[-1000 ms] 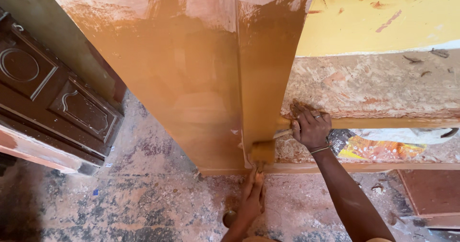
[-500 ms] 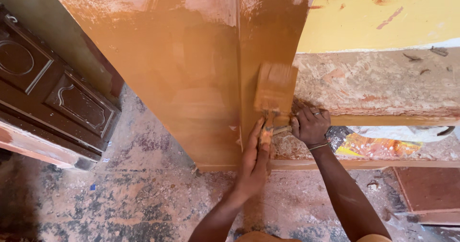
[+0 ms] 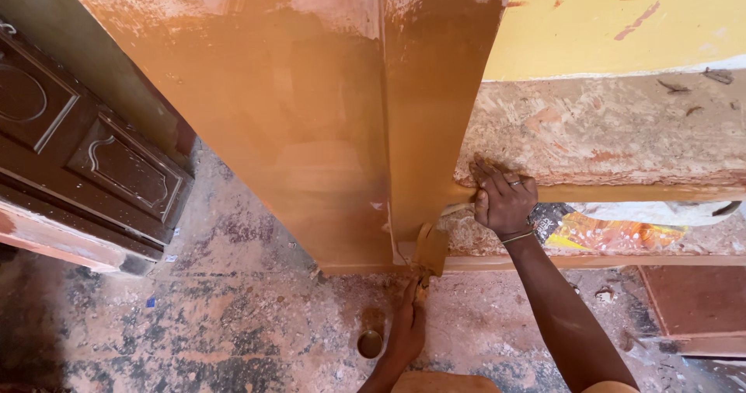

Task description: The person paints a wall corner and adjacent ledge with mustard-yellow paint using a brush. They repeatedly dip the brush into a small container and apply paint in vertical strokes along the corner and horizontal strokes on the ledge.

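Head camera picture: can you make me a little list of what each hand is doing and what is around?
left hand: holds a paint-covered brush low against the pillar
right hand: fingers rest on the rough ledge
pillar: wet orange-brown paint, corner faces the camera
floor: dusty, paint-spattered, with a small round lid
left side: dark carved wooden door

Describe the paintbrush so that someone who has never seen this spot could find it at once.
Start at the big orange-brown wall corner and follow its edge down to the floor. There the left hand holds up a wide flat brush, its head pressed against the foot of the corner. It is coated in the same orange-brown paint as the wall, unlike the round lid on the floor.
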